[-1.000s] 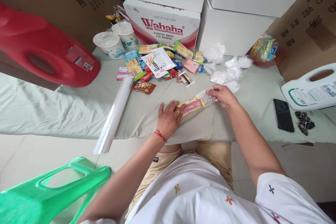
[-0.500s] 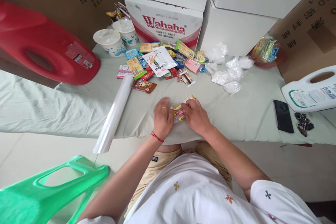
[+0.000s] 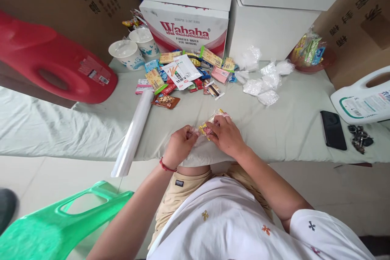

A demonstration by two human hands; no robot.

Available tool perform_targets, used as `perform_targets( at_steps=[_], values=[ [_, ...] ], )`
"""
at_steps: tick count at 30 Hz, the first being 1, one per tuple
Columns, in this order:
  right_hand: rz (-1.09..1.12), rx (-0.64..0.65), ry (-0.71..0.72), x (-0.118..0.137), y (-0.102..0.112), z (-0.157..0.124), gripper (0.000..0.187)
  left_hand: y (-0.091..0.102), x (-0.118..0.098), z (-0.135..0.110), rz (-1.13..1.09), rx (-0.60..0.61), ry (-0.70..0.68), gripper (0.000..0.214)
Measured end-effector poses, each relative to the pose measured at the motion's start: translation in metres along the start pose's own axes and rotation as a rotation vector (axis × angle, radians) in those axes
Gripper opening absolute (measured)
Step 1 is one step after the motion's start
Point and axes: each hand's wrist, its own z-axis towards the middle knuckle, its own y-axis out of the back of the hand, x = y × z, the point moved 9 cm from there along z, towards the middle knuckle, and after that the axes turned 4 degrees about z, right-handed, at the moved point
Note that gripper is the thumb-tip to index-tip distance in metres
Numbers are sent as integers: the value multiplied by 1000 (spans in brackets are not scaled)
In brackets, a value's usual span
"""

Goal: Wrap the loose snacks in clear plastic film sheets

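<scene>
Near the front edge of the cloth-covered table, my right hand (image 3: 226, 135) has its fingers closed over a small snack packet (image 3: 207, 131) with pink and yellow printing. Clear plastic film (image 3: 217, 114) shows around the packet. Just left of it my left hand (image 3: 182, 142) pinches an edge of this see-through film, fingertips together. A roll of plastic film (image 3: 134, 132) lies slantwise to the left, its lower end past the table edge. Beyond my hands is a pile of snack packets (image 3: 183, 74). Several film-wrapped bundles (image 3: 264, 83) sit right of that pile.
Two paper cups (image 3: 127, 55) and a Wahaha box (image 3: 189, 28) stand at the back. A red jug (image 3: 61, 61) is on the left. On the right are a bowl of snacks (image 3: 324, 65), a white bottle (image 3: 362, 101), a phone (image 3: 333, 130) and keys (image 3: 361, 138). A green stool (image 3: 76, 215) stands below.
My left hand has moved a little left and down from the packet, its fingers now pinched on film. My right hand stays on the packet. A dark shape has appeared at the lower left.
</scene>
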Motion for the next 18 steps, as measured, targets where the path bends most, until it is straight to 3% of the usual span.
perform_targets(
  at_steps=[5, 10, 12, 15, 18],
  values=[
    [51, 6, -32, 6, -7, 1, 42, -29, -11, 11, -603, -16, 149, 30],
    [320, -110, -18, -11, -10, -6, 60, -57, -23, 17, -778, -63, 97, 16],
    [443, -141, 11, -19, -13, -12, 73, -58, -28, 15, -619, -82, -6, 25],
    [560, -138, 37, -24, -22, -20, 81, -55, -48, 7, -82, -148, -221, 37],
    [637, -124, 30, -23, -25, -26, 85, -61, -56, 4, 387, -152, -225, 45]
  ],
)
